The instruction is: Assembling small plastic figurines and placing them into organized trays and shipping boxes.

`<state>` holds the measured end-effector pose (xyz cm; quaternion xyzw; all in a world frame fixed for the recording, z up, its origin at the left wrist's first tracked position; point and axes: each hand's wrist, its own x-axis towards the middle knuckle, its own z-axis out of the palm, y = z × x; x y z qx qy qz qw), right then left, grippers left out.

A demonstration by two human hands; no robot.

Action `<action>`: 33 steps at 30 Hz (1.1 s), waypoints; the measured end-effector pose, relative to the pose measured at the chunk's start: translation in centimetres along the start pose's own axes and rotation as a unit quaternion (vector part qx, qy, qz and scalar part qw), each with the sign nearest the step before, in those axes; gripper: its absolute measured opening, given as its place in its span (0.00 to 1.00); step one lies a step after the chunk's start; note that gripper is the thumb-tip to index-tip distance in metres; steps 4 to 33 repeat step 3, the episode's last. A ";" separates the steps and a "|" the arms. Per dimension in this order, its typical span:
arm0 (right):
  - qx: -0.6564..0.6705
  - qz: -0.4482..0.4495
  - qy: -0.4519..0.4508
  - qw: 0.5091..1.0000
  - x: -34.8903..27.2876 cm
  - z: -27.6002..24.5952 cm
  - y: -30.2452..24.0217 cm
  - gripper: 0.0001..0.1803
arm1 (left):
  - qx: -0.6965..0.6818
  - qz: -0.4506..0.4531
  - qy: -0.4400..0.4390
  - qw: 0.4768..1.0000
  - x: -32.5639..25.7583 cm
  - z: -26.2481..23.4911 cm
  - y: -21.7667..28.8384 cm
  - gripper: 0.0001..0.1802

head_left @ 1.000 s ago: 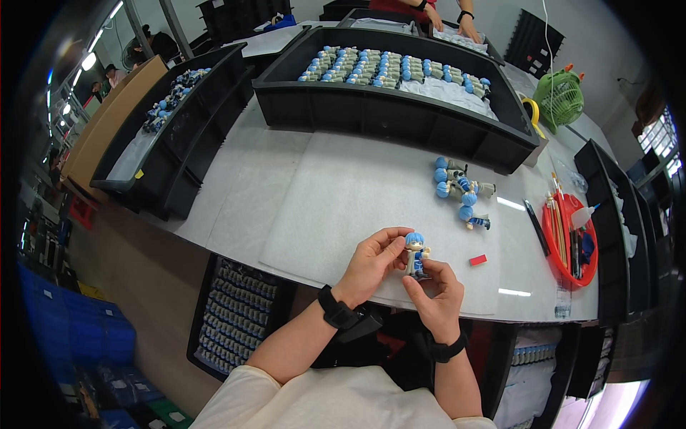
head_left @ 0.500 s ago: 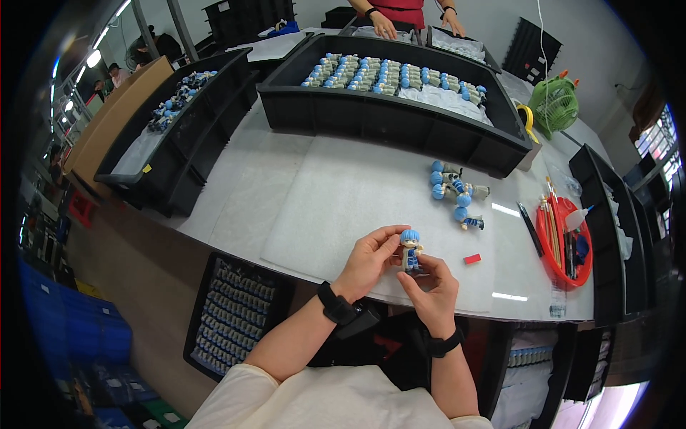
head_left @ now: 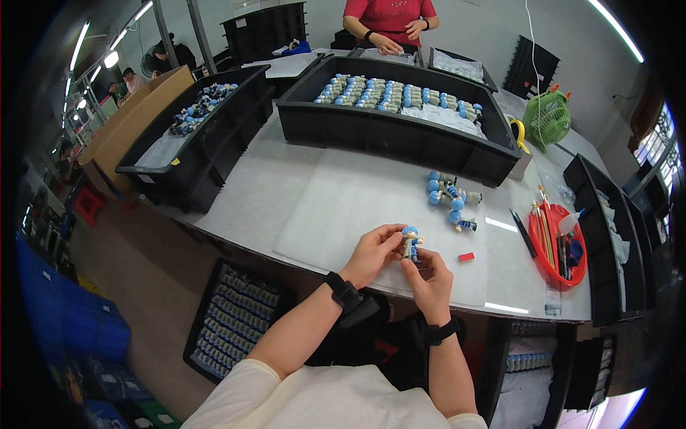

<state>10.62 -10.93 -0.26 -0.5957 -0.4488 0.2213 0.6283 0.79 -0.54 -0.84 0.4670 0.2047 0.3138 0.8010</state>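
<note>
Over the front of the table, a small blue-haired figurine [head_left: 411, 244] is held upright between both hands, turned partly sideways. My left hand [head_left: 374, 255] grips it from the left with thumb and fingers. At its lower right, my right hand [head_left: 431, 281] pinches near the base, thumb on the near side; its exact contact is partly hidden. Several similar figurines [head_left: 452, 196] lie in a loose group on the white foam sheet [head_left: 336, 214], beyond my right hand. A small red block [head_left: 466, 257] rests to the right of my hands.
A large black tray [head_left: 393, 139] with rows of figurines stands at the back; another black bin [head_left: 193, 168] is at left. At right, a red basket [head_left: 549, 270] holds brushes and tools, near a green fan [head_left: 547, 118]. Across the table stands a person in red [head_left: 389, 18].
The figurine has turned from facing me to a partly sideways pose, with both hands still on it. The view has tilted up slightly, showing more of the person across the table.
</note>
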 end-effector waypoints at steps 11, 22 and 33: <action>0.008 -0.006 -0.001 1.000 -0.1 0.0 0.0 0.17 | -0.007 -0.004 -0.011 1.000 0.1 -0.2 -0.1 0.16; 0.008 -0.006 -0.001 1.000 -0.1 0.0 0.0 0.17 | -0.007 -0.004 -0.011 1.000 0.1 -0.2 -0.1 0.16; 0.008 -0.006 -0.001 1.000 -0.1 0.0 0.0 0.17 | -0.007 -0.004 -0.011 1.000 0.1 -0.2 -0.1 0.16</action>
